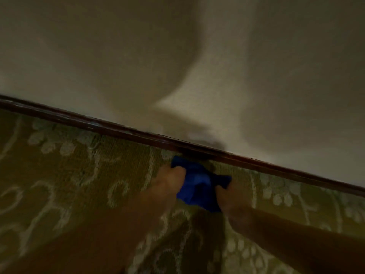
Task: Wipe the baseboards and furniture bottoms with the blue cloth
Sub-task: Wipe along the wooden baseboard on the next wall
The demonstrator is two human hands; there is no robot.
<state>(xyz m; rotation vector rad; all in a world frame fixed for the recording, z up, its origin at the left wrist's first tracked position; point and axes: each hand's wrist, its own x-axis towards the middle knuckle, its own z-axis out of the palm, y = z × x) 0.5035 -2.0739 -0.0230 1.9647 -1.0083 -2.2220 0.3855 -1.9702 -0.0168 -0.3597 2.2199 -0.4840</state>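
Note:
A crumpled blue cloth (199,184) lies bunched between both my hands, low against the carpet just in front of a dark brown baseboard (122,128). My left hand (167,180) grips the cloth's left edge. My right hand (230,198) grips its right side. The cloth's far tip reaches the foot of the baseboard, where a dark shadow falls. The frame is dim and blurred.
A beige wall (256,76) rises above the baseboard, which runs diagonally from upper left to lower right. An olive carpet (69,175) with a pale floral pattern covers the floor on both sides of my arms.

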